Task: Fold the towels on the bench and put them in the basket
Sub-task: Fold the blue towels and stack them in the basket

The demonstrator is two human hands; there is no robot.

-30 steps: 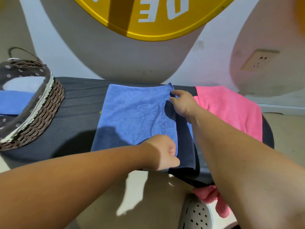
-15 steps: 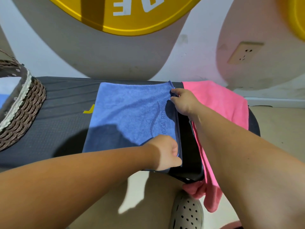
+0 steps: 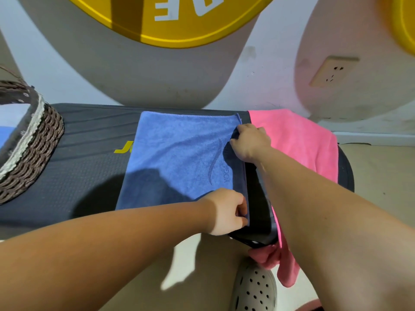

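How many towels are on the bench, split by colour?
blue towel: 1
pink towel: 1
Total on the bench: 2

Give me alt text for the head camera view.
The left hand and right hand pinch the right edge of a blue towel lying flat on a dark bench, left nearer, right farther. A pink towel drapes the bench's right end; a wicker basket stands at left.
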